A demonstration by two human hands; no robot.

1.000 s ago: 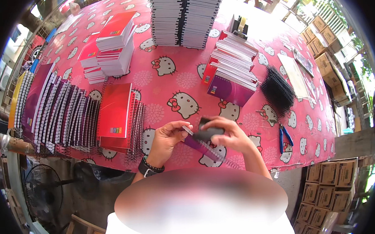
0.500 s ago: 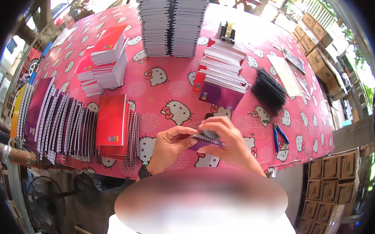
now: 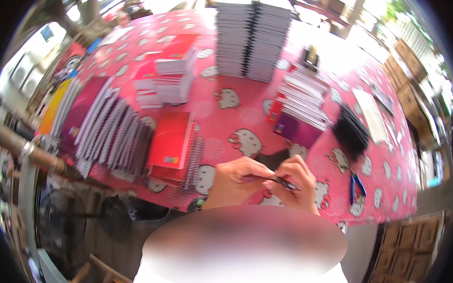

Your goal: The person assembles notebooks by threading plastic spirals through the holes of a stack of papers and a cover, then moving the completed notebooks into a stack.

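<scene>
A small purple spiral notebook (image 3: 285,182) is pinched between my two hands above the near edge of the table. It is turned nearly edge-on, and most of it hides behind my fingers. My left hand (image 3: 237,182) grips one end, thumb and fingers pressed together. Closed round the other end is my right hand (image 3: 297,181), its fingers bent. Beyond the hands stands a row of unbound booklets (image 3: 305,100) with red and purple covers. Blue-handled pliers (image 3: 357,188) lie to the right, below a bundle of black binding coils (image 3: 352,132).
Red spiral notebooks (image 3: 172,144) and a row of purple ones (image 3: 108,131) lie at left. Behind them is a booklet pile (image 3: 175,80). Tall white paper stacks (image 3: 232,37) stand at the back, with a tape dispenser (image 3: 310,58) to their right. Cardboard boxes (image 3: 400,247) are below right.
My view has swung, so the table appears shifted right and tilted. The notebook has turned from showing its coil and cover to nearly edge-on. My right fingers have closed in on it.
</scene>
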